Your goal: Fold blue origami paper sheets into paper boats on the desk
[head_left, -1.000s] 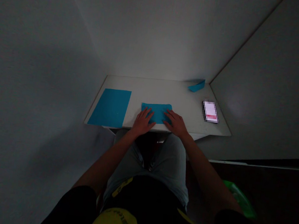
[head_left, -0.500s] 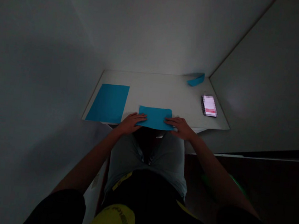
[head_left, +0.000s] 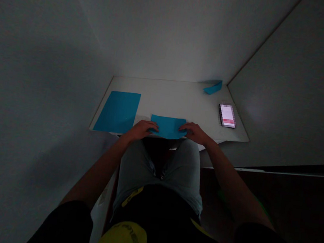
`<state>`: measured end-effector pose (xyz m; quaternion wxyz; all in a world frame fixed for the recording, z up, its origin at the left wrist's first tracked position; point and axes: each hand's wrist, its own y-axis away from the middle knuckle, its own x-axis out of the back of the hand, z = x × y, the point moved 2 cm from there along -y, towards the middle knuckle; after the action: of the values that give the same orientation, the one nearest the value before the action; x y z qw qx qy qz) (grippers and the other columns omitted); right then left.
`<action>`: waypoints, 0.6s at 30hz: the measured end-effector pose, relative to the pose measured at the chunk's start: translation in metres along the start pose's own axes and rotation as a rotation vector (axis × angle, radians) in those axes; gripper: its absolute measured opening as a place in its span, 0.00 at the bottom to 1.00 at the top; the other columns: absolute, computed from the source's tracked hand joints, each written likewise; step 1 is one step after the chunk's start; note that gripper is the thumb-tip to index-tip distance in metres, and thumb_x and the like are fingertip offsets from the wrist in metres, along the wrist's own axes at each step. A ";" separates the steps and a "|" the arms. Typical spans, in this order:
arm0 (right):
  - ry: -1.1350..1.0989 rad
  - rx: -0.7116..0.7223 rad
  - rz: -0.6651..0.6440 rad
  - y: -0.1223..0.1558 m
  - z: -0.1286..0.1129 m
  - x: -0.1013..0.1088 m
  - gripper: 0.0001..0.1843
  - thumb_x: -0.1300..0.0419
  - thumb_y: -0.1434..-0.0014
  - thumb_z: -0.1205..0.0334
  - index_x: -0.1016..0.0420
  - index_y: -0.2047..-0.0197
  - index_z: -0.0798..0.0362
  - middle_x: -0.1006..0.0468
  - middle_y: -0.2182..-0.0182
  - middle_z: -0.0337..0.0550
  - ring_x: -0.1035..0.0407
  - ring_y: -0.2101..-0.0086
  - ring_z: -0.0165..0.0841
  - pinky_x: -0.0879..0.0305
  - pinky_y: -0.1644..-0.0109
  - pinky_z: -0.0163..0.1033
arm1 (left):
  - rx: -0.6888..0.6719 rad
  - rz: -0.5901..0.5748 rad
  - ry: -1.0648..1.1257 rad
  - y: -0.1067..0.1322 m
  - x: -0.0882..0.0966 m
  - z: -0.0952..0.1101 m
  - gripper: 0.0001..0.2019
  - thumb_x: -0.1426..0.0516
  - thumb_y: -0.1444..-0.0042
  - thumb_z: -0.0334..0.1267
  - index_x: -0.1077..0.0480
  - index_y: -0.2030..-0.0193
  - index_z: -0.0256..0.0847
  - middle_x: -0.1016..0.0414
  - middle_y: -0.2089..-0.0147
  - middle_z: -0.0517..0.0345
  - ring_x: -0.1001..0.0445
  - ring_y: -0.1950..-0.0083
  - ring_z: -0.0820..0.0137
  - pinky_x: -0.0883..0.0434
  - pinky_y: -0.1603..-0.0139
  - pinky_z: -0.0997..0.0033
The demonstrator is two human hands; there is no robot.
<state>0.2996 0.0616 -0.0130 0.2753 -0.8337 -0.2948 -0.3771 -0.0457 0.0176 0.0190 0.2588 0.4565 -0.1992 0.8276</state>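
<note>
— Item one: what do your hands have?

— A folded blue paper (head_left: 167,126), lying flat at the near edge of the white table (head_left: 179,100), right in front of me. My left hand (head_left: 140,130) rests on its left end, my right hand (head_left: 195,133) on its right end. Each grip is flat and spread, fingers laid on the sheet, not closed around anything.

— Orientation of the piece?

— Long axis runs left to right, across my body. It sits between the two hands, so each hand meets it from its own side; neither is clearly nearer. The near long edge lies about at the table's front edge, above my lap.

— Item two: other stock on the table?

— A flat blue sheet (head_left: 118,111), unfolded, just left of my left hand, not touching the folded paper. A small folded blue piece (head_left: 213,87) in the far right corner, well apart. A phone (head_left: 227,115) to the right, screen lit.

— Any writing or labels?

— The phone screen is blurred, nothing legible. There is dark lettering on a yellow patch (head_left: 123,240) low in the view, too dim to read.
</note>
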 end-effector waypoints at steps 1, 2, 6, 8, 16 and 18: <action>0.013 0.010 -0.013 0.001 0.001 0.000 0.19 0.38 0.37 0.64 0.15 0.45 0.40 0.16 0.44 0.42 0.24 0.44 0.44 0.31 0.37 0.54 | -0.011 0.002 -0.019 0.001 0.001 -0.002 0.23 0.41 0.42 0.24 0.17 0.46 0.52 0.17 0.38 0.57 0.22 0.31 0.65 0.29 0.26 0.53; 0.028 0.015 -0.019 0.001 0.002 -0.001 0.20 0.38 0.38 0.66 0.15 0.45 0.39 0.17 0.42 0.41 0.24 0.43 0.44 0.32 0.36 0.55 | -0.025 0.008 -0.038 0.002 0.002 -0.004 0.25 0.42 0.44 0.21 0.16 0.46 0.52 0.17 0.38 0.58 0.22 0.32 0.66 0.28 0.26 0.55; 0.040 0.035 0.000 0.002 0.002 -0.002 0.18 0.38 0.35 0.64 0.14 0.46 0.40 0.17 0.42 0.42 0.25 0.42 0.45 0.33 0.35 0.57 | -0.029 0.046 -0.096 0.001 0.000 -0.009 0.24 0.44 0.40 0.21 0.16 0.46 0.51 0.15 0.41 0.57 0.18 0.38 0.66 0.25 0.31 0.58; 0.024 0.027 0.030 -0.001 0.002 -0.004 0.16 0.39 0.31 0.59 0.15 0.45 0.41 0.16 0.44 0.44 0.24 0.43 0.45 0.32 0.36 0.56 | 0.025 0.066 -0.110 -0.005 -0.003 -0.009 0.18 0.42 0.34 0.28 0.18 0.44 0.49 0.14 0.44 0.55 0.17 0.41 0.63 0.23 0.34 0.58; 0.072 -0.104 0.208 -0.015 0.001 -0.020 0.23 0.40 0.28 0.48 0.22 0.34 0.43 0.18 0.41 0.47 0.25 0.43 0.49 0.32 0.35 0.58 | 0.204 0.185 -0.218 -0.034 -0.024 0.013 0.19 0.37 0.31 0.43 0.24 0.37 0.43 0.19 0.39 0.46 0.23 0.36 0.54 0.28 0.32 0.52; 0.136 -0.137 0.227 -0.018 -0.002 -0.026 0.23 0.40 0.28 0.47 0.22 0.35 0.44 0.18 0.43 0.49 0.26 0.44 0.49 0.31 0.37 0.58 | 0.253 0.224 -0.262 -0.037 -0.029 0.020 0.19 0.37 0.32 0.42 0.25 0.36 0.41 0.21 0.39 0.44 0.25 0.35 0.52 0.28 0.33 0.50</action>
<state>0.2724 0.0650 -0.0285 0.2778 -0.8511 -0.1530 -0.4184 0.0028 0.0287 0.0077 0.0776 0.5642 -0.1751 0.8031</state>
